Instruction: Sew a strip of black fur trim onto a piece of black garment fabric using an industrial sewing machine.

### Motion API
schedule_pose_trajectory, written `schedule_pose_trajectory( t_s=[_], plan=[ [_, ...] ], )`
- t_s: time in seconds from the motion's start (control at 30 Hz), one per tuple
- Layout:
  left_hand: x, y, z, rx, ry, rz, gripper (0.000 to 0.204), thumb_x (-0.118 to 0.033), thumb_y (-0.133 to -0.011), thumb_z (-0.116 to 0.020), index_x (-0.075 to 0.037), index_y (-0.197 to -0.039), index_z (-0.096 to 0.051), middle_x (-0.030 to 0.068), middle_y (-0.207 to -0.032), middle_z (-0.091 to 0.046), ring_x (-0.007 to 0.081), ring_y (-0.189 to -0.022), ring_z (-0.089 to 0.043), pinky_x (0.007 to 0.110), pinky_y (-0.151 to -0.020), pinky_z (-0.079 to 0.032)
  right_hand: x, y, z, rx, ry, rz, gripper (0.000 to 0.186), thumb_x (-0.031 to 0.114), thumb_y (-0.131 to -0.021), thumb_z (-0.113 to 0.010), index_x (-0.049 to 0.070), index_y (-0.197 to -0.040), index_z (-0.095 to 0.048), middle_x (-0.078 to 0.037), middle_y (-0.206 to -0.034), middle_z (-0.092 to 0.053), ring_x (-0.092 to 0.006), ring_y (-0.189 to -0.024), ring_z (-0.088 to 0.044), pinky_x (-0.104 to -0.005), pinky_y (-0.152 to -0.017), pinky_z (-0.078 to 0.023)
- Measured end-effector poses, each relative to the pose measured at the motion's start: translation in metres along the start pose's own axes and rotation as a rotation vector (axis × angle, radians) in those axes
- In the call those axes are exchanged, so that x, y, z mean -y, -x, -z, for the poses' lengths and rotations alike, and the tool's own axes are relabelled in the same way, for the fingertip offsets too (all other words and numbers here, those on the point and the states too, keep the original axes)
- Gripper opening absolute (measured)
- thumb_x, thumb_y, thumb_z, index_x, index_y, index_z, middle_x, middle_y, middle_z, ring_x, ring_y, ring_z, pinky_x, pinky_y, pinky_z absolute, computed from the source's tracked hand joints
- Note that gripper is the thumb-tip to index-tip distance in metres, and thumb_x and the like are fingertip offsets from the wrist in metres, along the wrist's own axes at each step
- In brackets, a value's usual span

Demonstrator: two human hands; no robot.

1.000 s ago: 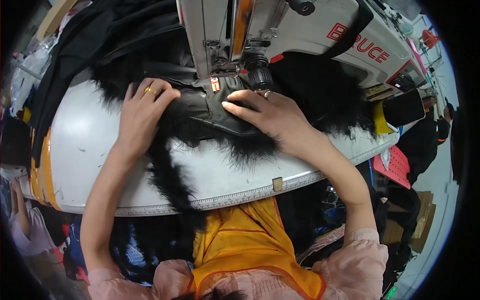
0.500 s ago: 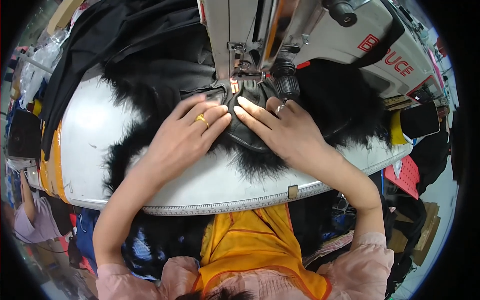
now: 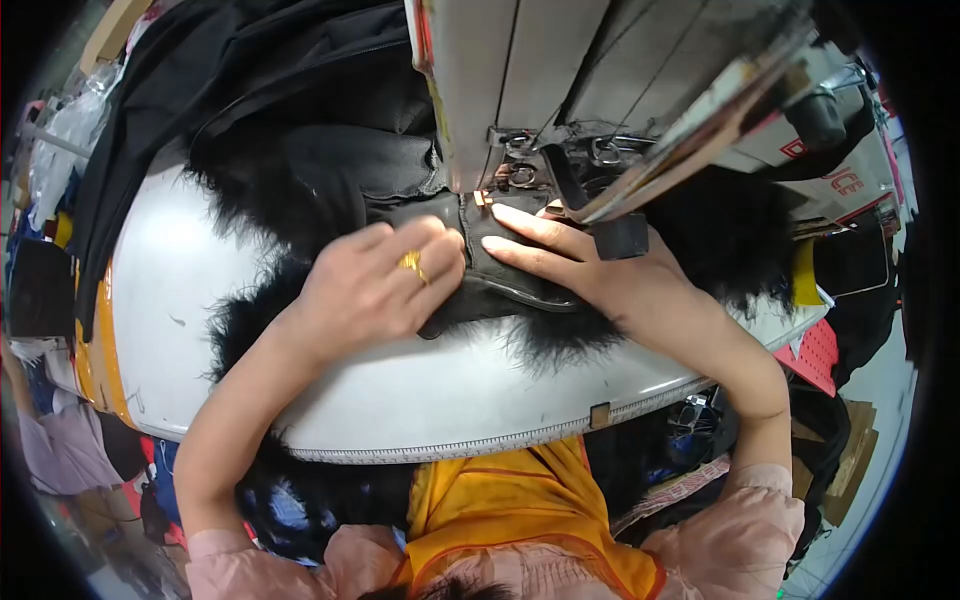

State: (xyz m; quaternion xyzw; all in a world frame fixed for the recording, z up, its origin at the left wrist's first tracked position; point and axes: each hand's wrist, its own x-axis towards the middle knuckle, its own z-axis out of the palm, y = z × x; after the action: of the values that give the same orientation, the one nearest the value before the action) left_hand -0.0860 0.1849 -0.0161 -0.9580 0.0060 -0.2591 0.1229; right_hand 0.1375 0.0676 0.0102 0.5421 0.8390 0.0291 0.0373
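Black fabric with fluffy fur trim [image 3: 540, 340] lies on the white sewing table [image 3: 160, 320] under the sewing machine's head [image 3: 510, 70]. My left hand [image 3: 385, 280], with a gold ring, is curled at the seam left of the presser foot [image 3: 482, 198], its fingertips gripping the fabric. My right hand [image 3: 620, 285] lies on the dark panel [image 3: 505, 280] to the right, index and middle fingers stretched flat near the foot. Part of that hand is hidden behind the machine's black fittings.
Dark cloth [image 3: 220, 60] is heaped at the back left. A yellow object [image 3: 805, 270] and a pink perforated tray [image 3: 815, 355] are at the right. A ruler strip runs along the table's front edge. Another person [image 3: 70, 445] is at the lower left.
Both hands have moved rightward in the picture, the left most. The left fingers have curled from a more extended position. The machine head now fills more of the upper view.
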Motion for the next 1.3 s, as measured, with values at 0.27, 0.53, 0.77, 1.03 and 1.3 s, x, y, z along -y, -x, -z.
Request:
schedule_pose_trajectory(
  t_s=[0.27,0.53,0.77,1.03,1.3],
  plan=[
    [0.02,-0.006,-0.008,0.0,0.061,-0.065,0.02,-0.01,-0.069,-0.061,-0.006,-0.088,-0.067,0.002,-0.096,-0.064,0.0159,-0.092,-0.063,0.03,-0.078,-0.051,-0.008,-0.006,-0.001,-0.076,-0.188,-0.115,0.051,0.012,-0.084,-0.051,0.032,-0.13,-0.053,-0.005,-0.111,-0.061,-0.0291,-0.113,-0.05,-0.0405,-0.091,-0.045],
    [0.024,0.002,-0.015,-0.052,0.212,0.03,0.023,-0.011,-0.073,-0.063,-0.006,-0.095,-0.069,0.002,-0.098,-0.066,0.0183,-0.092,-0.065,0.029,-0.079,-0.054,-0.015,-0.005,0.0,-0.121,-0.294,-0.051,0.049,0.01,-0.086,-0.042,0.021,-0.133,-0.052,-0.011,-0.131,-0.055,-0.0305,-0.116,-0.055,-0.0389,-0.1,-0.04],
    [0.029,-0.001,-0.029,-0.133,0.179,-0.026,0.017,-0.009,-0.074,-0.066,-0.007,-0.09,-0.07,0.0015,-0.094,-0.066,0.0179,-0.09,-0.065,0.029,-0.077,-0.054,-0.033,0.009,-0.019,-0.131,-0.007,-0.066,0.042,0.006,-0.079,-0.051,0.019,-0.117,-0.06,-0.006,-0.116,-0.057,-0.0285,-0.111,-0.052,-0.0406,-0.095,-0.043],
    [0.031,-0.004,-0.034,-0.183,0.205,-0.026,0.018,-0.009,-0.069,-0.068,-0.006,-0.087,-0.069,0.0023,-0.086,-0.064,0.0167,-0.074,-0.062,0.029,-0.064,-0.052,-0.034,0.009,-0.04,-0.285,-0.116,-0.163,0.022,0.006,-0.07,-0.06,0.01,-0.09,-0.066,-0.001,-0.104,-0.056,-0.0278,-0.103,-0.053,-0.0459,-0.092,-0.045],
    [0.033,-0.005,-0.026,-0.081,0.224,-0.011,0.022,-0.008,-0.07,-0.066,-0.005,-0.092,-0.068,0.0027,-0.093,-0.064,0.0176,-0.082,-0.062,0.029,-0.071,-0.052,-0.028,0.01,-0.027,-0.346,0.017,-0.07,0.011,0.008,-0.071,-0.057,0.009,-0.079,-0.064,0.001,-0.108,-0.059,-0.0254,-0.109,-0.05,-0.0422,-0.087,-0.044]
  ],
)
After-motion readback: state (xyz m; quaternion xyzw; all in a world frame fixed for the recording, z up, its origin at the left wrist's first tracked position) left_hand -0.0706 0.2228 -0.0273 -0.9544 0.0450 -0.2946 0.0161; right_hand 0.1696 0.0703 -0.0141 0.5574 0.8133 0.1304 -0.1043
